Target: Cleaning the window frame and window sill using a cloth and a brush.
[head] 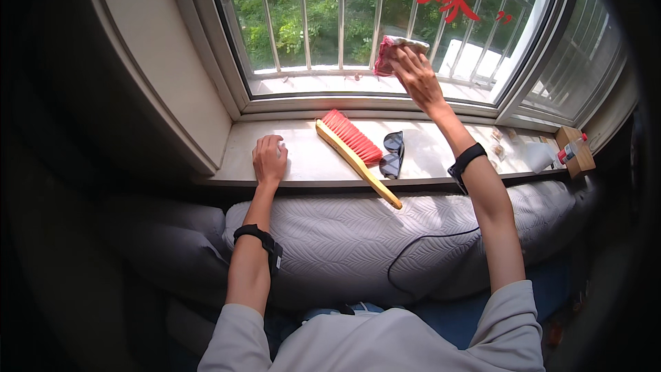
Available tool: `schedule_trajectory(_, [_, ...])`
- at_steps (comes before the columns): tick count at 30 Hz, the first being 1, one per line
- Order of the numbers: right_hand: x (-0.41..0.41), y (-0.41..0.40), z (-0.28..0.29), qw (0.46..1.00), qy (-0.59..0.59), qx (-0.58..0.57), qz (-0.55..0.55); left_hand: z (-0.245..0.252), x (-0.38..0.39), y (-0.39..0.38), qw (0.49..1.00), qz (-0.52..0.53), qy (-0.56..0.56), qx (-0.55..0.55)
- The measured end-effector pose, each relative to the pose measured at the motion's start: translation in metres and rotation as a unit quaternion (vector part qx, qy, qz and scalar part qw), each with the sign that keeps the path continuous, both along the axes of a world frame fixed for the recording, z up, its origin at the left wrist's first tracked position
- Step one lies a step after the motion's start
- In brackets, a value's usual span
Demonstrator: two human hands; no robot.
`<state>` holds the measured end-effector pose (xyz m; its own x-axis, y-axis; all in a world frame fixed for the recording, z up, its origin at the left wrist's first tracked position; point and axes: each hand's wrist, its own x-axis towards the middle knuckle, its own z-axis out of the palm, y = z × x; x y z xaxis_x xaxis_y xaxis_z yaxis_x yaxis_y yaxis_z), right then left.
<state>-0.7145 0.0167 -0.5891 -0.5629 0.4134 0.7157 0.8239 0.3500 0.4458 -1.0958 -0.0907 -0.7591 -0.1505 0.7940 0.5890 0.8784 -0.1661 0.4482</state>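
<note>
My right hand (417,80) presses a folded pink and white cloth (384,57) against the window pane (356,20), fingers spread over it. My left hand (269,159) rests on the white windowsill (299,165) near its left end, fingers slightly curled; nothing shows in it. Between the hands lies a bench brush with red bristles (353,137) and a yellow wooden handle, its end sticking out over the sill's front edge. Sunglasses (392,155) lie just right of the bristles.
A padded grey sofa back (335,237) runs below the sill, with a black cable (408,245) across it. At the sill's right end are a bottle with a red cap (570,150), a wooden box (581,163) and small wrapped items (497,150). Metal bars (341,10) stand outside the glass.
</note>
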Motion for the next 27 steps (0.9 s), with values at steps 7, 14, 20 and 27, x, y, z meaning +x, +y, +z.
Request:
schedule_trajectory(7, [-0.02,0.003,-0.006,0.99,0.129,0.02,0.044,-0.003,0.014,0.001,0.998,0.053,0.015,0.017])
schedule_trajectory(14, [-0.014,0.013,0.001,0.99,0.133,0.045,-0.008,-0.003,0.012,-0.005,0.998,0.053,0.014,0.02])
schedule_trajectory(20, [-0.01,0.019,-0.018,0.945,0.321,-0.048,0.034,0.001,0.016,-0.002,0.999,0.043,0.006,0.015])
schedule_trajectory(27, [-0.011,0.025,-0.019,0.905,0.416,-0.06,0.067,0.002,0.015,-0.004,0.999,0.038,0.011,0.01])
